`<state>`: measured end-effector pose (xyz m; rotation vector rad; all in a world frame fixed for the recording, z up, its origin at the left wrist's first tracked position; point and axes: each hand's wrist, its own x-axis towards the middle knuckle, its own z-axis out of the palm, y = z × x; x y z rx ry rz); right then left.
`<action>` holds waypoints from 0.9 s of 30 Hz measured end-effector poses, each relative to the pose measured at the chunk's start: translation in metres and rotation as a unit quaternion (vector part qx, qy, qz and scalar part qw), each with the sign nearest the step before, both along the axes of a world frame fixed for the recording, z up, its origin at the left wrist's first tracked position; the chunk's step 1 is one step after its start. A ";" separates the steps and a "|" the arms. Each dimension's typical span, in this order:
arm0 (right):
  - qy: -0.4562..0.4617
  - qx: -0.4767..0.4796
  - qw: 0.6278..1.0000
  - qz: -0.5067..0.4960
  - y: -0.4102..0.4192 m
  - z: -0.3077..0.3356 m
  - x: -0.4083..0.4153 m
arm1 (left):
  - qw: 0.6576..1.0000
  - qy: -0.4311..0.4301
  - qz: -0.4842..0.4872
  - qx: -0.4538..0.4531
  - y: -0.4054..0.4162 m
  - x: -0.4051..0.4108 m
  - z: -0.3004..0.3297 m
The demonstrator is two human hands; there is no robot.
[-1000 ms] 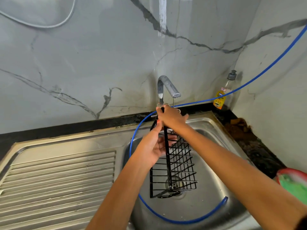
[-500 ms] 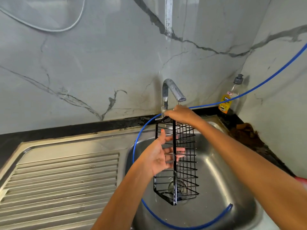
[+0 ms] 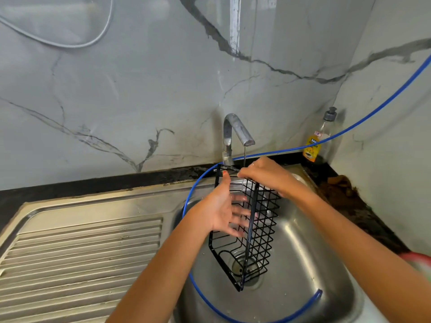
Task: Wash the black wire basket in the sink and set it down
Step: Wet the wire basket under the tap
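Observation:
The black wire basket (image 3: 261,231) hangs upright on end over the steel sink bowl (image 3: 310,257), its lower end just above the drain. My right hand (image 3: 268,176) grips its top edge under the tap (image 3: 235,134), from which a thin stream of water runs. My left hand (image 3: 224,208) lies flat against the basket's left side, fingers spread and reaching in between the wires.
A blue hose (image 3: 326,141) comes from the upper right, loops round the bowl and ends at the front right. A ribbed steel draining board (image 3: 79,259) lies to the left. A soap bottle (image 3: 319,138) stands in the back right corner. Brown dirt sits on the black counter to the right.
The basket has been lifted and turned, now showing more of its open side. My left hand has slid up along it with fingers spread wider. The camera has moved closer.

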<state>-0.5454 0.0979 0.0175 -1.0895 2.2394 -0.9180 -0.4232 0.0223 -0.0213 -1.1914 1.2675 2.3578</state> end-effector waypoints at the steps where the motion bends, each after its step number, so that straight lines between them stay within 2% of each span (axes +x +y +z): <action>1: 0.010 -0.002 1.000 0.003 0.003 0.000 0.003 | 0.999 0.005 0.033 -0.029 -0.001 -0.007 0.002; 4: 0.045 -0.011 0.999 0.022 0.010 0.000 0.013 | 0.985 0.064 0.154 -0.042 -0.003 -0.027 0.008; 8: 0.102 -0.033 0.994 0.032 0.020 -0.006 0.025 | 0.960 0.112 0.256 0.031 0.003 -0.040 0.017; 11: 0.128 -0.058 0.990 0.027 0.030 -0.013 0.027 | 0.955 0.133 0.260 0.040 0.009 -0.043 0.020; 19: 0.214 -0.074 0.970 0.092 0.045 -0.019 0.023 | 0.959 0.146 0.239 0.029 0.019 -0.043 0.023; 24: 0.230 -0.097 0.968 -0.004 0.043 -0.024 0.027 | 0.952 0.163 0.252 0.065 0.022 -0.043 0.022; 27: 0.315 -0.005 0.947 -0.065 0.038 -0.024 0.025 | 0.951 0.172 0.248 0.070 0.021 -0.039 0.014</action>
